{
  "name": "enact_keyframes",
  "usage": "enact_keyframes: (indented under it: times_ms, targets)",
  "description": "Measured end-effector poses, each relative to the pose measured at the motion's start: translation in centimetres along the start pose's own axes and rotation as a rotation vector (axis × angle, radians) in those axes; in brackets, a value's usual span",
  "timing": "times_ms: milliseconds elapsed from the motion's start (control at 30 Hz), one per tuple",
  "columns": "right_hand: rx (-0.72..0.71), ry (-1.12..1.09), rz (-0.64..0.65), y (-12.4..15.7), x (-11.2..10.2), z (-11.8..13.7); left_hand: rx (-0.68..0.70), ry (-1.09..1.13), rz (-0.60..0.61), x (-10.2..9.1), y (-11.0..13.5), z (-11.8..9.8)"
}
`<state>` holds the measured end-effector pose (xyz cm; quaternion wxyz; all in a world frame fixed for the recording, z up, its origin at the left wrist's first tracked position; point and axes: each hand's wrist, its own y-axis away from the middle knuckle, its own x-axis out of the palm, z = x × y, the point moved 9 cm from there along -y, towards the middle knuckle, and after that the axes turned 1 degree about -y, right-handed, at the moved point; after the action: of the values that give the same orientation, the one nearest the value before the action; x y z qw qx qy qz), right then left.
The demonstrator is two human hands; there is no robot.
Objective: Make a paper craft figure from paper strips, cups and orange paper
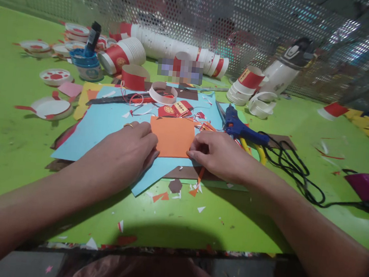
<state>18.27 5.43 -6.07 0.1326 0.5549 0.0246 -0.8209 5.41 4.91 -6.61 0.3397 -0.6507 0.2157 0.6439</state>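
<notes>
An orange sheet of paper (172, 138) lies in front of me, its near edge level between my two hands. My left hand (134, 146), with a ring on one finger, is closed on the sheet's left edge. On the right edge, the thumb and forefinger of my right hand (212, 152) pinch the near corner. Under the orange paper spread light blue sheets (96, 132) over brown ones. Just beyond it lie red cut pieces (176, 109) and a white paper ring (163, 93). A blue glue gun (242, 126) rests right of my right hand, beside partly hidden yellow-handled scissors (257, 150).
A black cable (294, 166) loops across the right side near a purple device (367, 189). Stacked paper cups (177, 46) lie along the perforated screen. A white bottle (282, 67), a blue tub (85, 64) and cup bases (48, 107) stand around. Scraps litter the green table (76, 206).
</notes>
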Motion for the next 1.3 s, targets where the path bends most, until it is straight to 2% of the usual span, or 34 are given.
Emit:
enact_keyframes:
  times_ms: [500, 667, 800, 967, 1100, 1200, 1300]
  targets:
    - [-0.009, 0.008, -0.007, 0.1, 0.0, 0.1, -0.016, 0.02, -0.005, -0.5, 0.1, -0.2]
    - [-0.052, -0.004, -0.029, 0.3, -0.1, 0.1, 0.08, 0.112, -0.025, -1.0, 0.5, -1.1]
    - [-0.139, 0.065, -0.08, 1.0, -0.2, 0.9, 0.182, 0.119, -0.002, -1.0, 0.8, -1.7]
    - [-0.301, 0.291, -0.203, 2.7, -0.2, 3.1, 0.25, 0.078, -0.039, -1.1, 1.1, -2.1]
    - [-0.501, 0.385, -0.128, 4.3, 1.3, 5.4, 0.291, 0.041, -0.067, -1.2, 1.4, -2.6]
    - [-0.531, 0.415, -0.063, 4.9, 2.0, 5.8, 0.323, 0.035, -0.072, -1.3, 1.5, -2.8]
    - [-0.534, 0.462, -0.05, 5.1, 2.3, 5.8, 0.365, 0.02, -0.067, -1.2, 1.6, -2.9]
